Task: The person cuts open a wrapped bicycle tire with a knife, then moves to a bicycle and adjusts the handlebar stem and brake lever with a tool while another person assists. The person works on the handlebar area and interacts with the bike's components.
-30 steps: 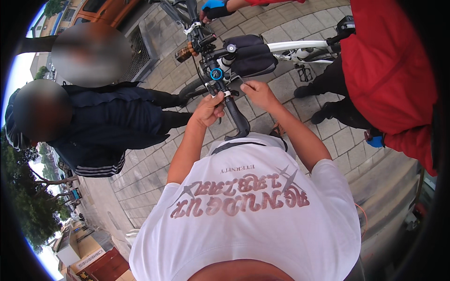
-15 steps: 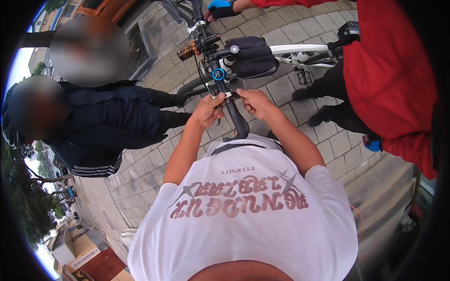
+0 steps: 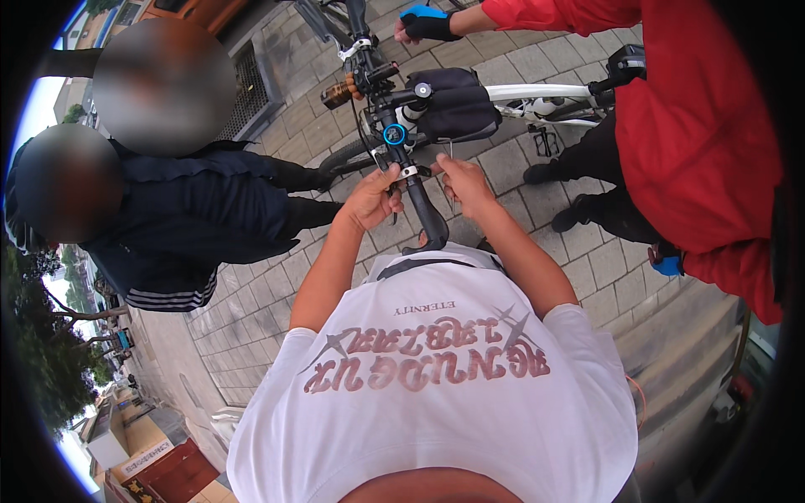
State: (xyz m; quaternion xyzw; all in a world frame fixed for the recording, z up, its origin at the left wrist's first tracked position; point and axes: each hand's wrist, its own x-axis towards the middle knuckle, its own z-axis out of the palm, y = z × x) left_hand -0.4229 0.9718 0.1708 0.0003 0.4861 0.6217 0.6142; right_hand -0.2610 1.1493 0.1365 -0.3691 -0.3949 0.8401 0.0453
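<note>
A bicycle's black handlebar (image 3: 422,201) runs toward my waist, with a silver clamp (image 3: 408,172) around it. My left hand (image 3: 373,199) is closed at the clamp's left side, its thumb pressed near the clamp and its fingers curled at the brake lever (image 3: 394,216). Just right of the bar, my right hand (image 3: 466,183) pinches a thin metal hex key (image 3: 451,149), whose end sticks up above the fingers. A small gap separates this hand from the clamp. Beyond the clamp sits a round blue-ringed device (image 3: 394,134) on the bar.
A black frame bag (image 3: 457,105) hangs on the white bike frame (image 3: 537,90). At right stands a person in a red jacket (image 3: 700,159), one gloved hand (image 3: 428,23) near the far grip. Another person in dark clothes (image 3: 193,201) stands at left. Paving stones (image 3: 277,285) lie below.
My right hand has drawn slightly right, away from the clamp, and the hex key's end now shows upright. The red-jacketed person's gloved hand has moved right, off the far grip.
</note>
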